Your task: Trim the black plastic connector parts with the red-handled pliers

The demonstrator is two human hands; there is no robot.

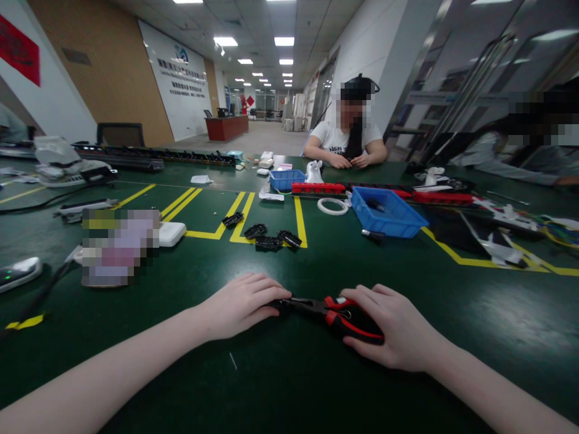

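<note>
My right hand (384,322) grips the red and black handles of a pair of long-nose pliers (332,310). The jaws point left, toward my left hand (246,306). Fingers and thumb of that hand are pinched around a small black part (284,305), mostly hidden by them, and the plier tips meet it there. Beyond my hands, several black segmented plastic pieces (268,242) lie near the yellow tape lines. A thin pale sliver (233,360) rests on the green table (190,374) in front of my left forearm.
A blue bin (389,214) stands at the right, with a white tape ring (332,207) beside it and a smaller blue bin (287,179) behind. At left lie a blurred-out phone-like item (120,250) and a white box (170,234). A person (346,141) sits across the table.
</note>
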